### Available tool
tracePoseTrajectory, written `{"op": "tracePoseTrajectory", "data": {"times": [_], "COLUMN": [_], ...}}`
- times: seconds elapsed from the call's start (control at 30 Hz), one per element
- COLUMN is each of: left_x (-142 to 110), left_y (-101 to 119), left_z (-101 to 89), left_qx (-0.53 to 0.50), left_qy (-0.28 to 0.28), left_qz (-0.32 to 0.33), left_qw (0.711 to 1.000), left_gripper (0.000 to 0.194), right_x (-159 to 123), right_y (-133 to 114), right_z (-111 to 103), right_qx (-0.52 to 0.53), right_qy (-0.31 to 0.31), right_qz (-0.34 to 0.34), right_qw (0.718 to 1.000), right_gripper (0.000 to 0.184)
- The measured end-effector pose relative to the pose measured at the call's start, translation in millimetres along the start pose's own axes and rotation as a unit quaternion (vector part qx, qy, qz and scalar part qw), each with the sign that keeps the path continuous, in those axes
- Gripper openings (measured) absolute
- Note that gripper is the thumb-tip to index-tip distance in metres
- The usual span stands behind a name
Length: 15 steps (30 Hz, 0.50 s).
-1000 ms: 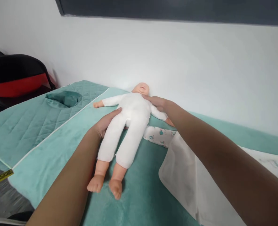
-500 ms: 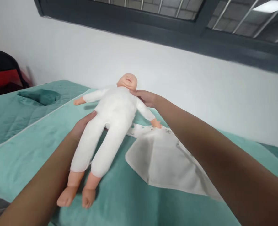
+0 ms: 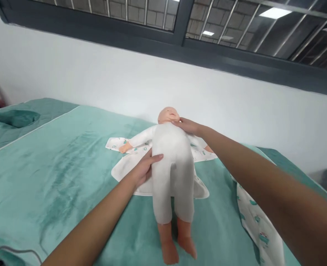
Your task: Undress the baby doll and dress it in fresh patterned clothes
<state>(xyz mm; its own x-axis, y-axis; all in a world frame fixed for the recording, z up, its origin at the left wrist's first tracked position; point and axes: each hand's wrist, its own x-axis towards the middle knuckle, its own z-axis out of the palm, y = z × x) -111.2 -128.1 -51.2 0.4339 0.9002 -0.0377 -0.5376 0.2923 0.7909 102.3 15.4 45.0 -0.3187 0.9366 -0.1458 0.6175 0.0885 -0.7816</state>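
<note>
Teal bedding (image 3: 72,177) bears white cloth (image 3: 123,168), fingers (image 3: 181,125) holding a doll (image 3: 172,144) over it

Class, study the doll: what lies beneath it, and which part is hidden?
Beneath the doll, a white cloth with patterned strips lies on a green blanket. The doll's body hides the cloth's middle; whether they touch is unclear.

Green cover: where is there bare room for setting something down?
Widest: left, between the left forearm and the quilted section. A narrower patch lies between the doll and the patterned cloth. The middle is crowded: doll, white cloth, left hand, right hand.
</note>
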Motion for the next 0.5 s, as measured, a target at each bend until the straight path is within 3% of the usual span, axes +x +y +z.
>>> {"op": "tracePoseTrajectory", "data": {"times": [0.17, 0.27, 0.33, 0.4, 0.5], "left_x": [5.5, 6.1, 7.7, 10.1, 14.3], "left_y": [-17.5, -21.6, -23.0, -23.7, -24.3], "left_z": [1.0, -2.6, -4.1, -5.3, -7.7], "left_qx": [0.038, 0.061, 0.085, 0.135, 0.239], "left_qy": [0.017, 0.015, 0.017, 0.042, 0.106], "left_qz": [-0.028, -0.033, -0.024, 0.012, 0.074], "left_qw": [0.999, 0.997, 0.996, 0.99, 0.962], "left_gripper": [0.069, 0.071, 0.065, 0.057, 0.053], "right_x": [-5.6, -4.6, -6.4, -10.3, -15.5], "right_y": [45.1, 56.2, 54.6, 44.3, 14.2], "right_z": [2.3, 9.1, 10.5, 10.4, 18.1], "right_qx": [-0.026, -0.075, -0.173, -0.326, -0.506], "right_qy": [0.028, 0.022, 0.035, 0.075, 0.146], "right_qz": [0.048, 0.036, 0.018, -0.009, -0.103], "right_qw": [0.998, 0.996, 0.984, 0.942, 0.844], "right_gripper": [0.086, 0.085, 0.082, 0.077, 0.057]}}
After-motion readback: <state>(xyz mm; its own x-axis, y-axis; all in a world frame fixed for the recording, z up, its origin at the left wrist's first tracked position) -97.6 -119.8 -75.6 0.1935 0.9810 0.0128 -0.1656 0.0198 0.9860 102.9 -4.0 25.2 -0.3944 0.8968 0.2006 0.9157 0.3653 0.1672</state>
